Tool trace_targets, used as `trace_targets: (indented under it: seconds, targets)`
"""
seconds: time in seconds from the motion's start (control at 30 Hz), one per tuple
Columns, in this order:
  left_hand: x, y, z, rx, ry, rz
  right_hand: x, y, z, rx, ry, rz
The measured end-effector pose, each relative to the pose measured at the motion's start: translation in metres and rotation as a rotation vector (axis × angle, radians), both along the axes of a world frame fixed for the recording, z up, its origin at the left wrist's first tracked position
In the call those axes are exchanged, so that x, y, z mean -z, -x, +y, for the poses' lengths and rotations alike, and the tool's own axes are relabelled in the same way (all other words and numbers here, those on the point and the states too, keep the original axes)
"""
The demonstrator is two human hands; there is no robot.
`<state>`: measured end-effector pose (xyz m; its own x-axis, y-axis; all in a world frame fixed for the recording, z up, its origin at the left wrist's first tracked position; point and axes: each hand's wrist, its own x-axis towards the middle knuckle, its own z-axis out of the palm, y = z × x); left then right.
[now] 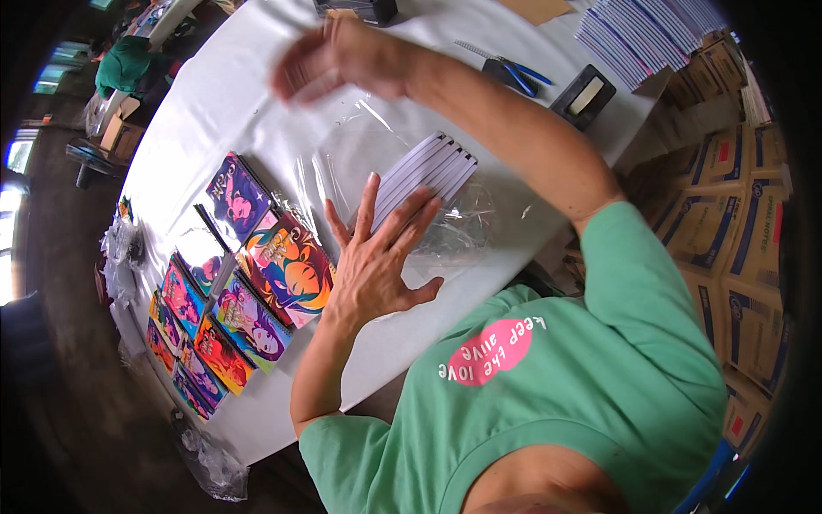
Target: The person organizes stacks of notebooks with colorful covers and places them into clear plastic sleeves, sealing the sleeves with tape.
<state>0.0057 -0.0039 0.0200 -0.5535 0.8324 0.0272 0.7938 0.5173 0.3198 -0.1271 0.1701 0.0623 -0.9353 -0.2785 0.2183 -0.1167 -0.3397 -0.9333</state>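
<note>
My left hand (381, 257) lies with fingers spread on a stack of thin white-edged books (432, 176), their dark corners stepped at the far end. Clear plastic film (467, 227) spreads under and around the stack. Higher up, my right hand (347, 64) hangs over the table, smeared by motion, so I cannot tell whether it holds anything. Left of my left hand lie several spiral notebooks with bright cartoon covers, the nearest being a red and orange notebook (291, 270).
A white-covered table (282, 407) carries everything. Blue-handled pliers (518, 77) and a dark tape dispenser (584, 96) are at the far right. Beyond are stacked books (642, 34) and cardboard boxes (706, 227). Crumpled plastic (210, 467) hangs off the near left edge. Another person in green (124, 67) is far left.
</note>
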Motion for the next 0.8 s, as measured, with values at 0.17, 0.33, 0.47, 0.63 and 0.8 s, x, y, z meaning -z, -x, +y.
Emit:
trace_targets:
  seconds: [0.17, 0.33, 0.47, 0.63, 0.8]
  targets:
    - [0.005, 0.005, -0.005, -0.026, -0.06, -0.004, -0.048, -0.028, 0.081, 0.327, -0.089, 0.207]
    - [0.001, 0.007, 0.0, -0.062, -0.164, -0.054, 0.106, -0.147, 0.221, 1.254, -0.822, -0.257]
    - [0.009, 0.009, -0.002, -0.029, -0.133, -0.011, 0.166, -0.186, 0.211, 1.37, -0.551, -0.917]
    - [0.01, 0.009, -0.004, -0.04, -0.18, -0.018, 0.16, -0.159, 0.194, 1.378, 0.006, -0.844]
    - [0.011, 0.011, -0.004, -0.027, -0.189, -0.026, 0.157, -0.162, 0.182, 1.344, 0.0, -0.594]
